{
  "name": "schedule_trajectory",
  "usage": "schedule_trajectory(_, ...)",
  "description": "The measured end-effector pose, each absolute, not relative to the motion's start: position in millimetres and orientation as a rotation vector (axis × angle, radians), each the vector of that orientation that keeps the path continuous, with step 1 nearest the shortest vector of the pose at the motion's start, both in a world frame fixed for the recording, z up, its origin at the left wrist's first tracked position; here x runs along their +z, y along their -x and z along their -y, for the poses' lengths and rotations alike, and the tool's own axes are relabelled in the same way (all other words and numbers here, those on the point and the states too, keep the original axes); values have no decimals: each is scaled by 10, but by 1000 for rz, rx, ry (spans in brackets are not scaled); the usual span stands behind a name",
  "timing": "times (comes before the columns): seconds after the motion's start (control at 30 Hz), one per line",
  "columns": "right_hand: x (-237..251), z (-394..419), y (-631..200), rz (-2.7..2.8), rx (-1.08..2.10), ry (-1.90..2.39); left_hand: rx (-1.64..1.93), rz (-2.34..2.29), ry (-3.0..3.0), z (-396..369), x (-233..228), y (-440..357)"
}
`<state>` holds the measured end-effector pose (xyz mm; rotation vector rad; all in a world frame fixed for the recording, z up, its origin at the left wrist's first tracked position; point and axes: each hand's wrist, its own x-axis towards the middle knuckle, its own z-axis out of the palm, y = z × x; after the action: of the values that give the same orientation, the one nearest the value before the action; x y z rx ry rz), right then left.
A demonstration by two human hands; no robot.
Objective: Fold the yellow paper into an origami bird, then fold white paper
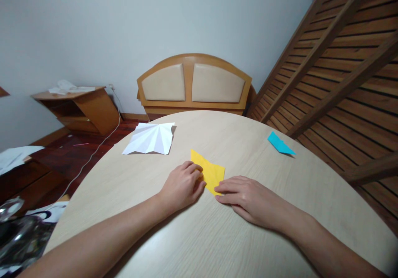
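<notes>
Left hand (184,183) grasps folded yellow paper (212,173); right hand (247,197) presses, unclenched, inside far edge of round beige table (199,240). Keep pressure even.

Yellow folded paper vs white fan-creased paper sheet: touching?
Apart. The head view shows bare pale wood-grain tabletop between the yellow folded paper's upper left corner and the white fan-creased sheet's right edge.
</notes>
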<state>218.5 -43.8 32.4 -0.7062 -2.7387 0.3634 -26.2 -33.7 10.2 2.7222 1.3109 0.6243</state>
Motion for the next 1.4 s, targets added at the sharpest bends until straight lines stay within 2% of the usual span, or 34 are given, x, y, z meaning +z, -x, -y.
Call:
schedule_trajectory(0.2,402,502,-2172,2779,380,715,531,-1400,-2721,393,121,213)
schedule_trajectory(0.57,241,377,-2234,2674,453,742,567,-1382,-2668,384,98,224)
schedule_trajectory(0.83,243,398,-2230,2678,385,742,768,-1369,-2477,275,-10,257)
schedule_trajectory(0.97,243,399,-2214,2675,353,768,793,-1215,-2492,272,59,334)
schedule_trajectory(1.13,251,387,-2223,2677,309,819,618,-938,-2727,291,151,443)
schedule_trajectory(1.4,207,411,-2195,2651,200,781,459,-829,-2887,268,128,488)
